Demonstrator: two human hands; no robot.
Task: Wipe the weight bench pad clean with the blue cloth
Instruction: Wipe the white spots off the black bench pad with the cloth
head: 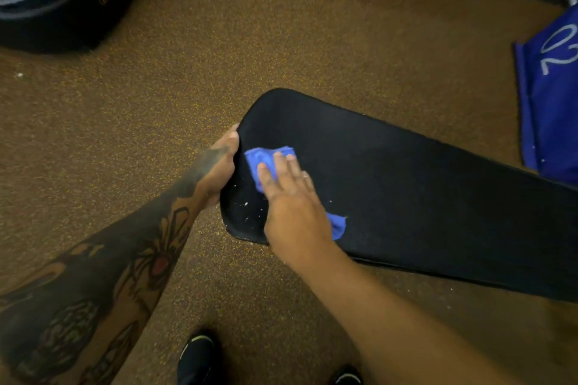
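Note:
The black weight bench pad (406, 184) runs from the middle of the view out to the right edge. My right hand (291, 197) lies flat on the blue cloth (266, 158) and presses it onto the pad's near left end. Part of the cloth sticks out past my fingertips, and a corner shows by my wrist. My left hand (220, 166) grips the pad's rounded left edge, thumb on top. White specks dot the pad just left of my right hand.
Brown speckled carpet (219, 56) covers the floor around the bench. A dark bag or case (56, 0) lies at the top left. A blue fabric item with white numerals (553, 87) sits at the right edge. My black shoes (197, 356) show at the bottom.

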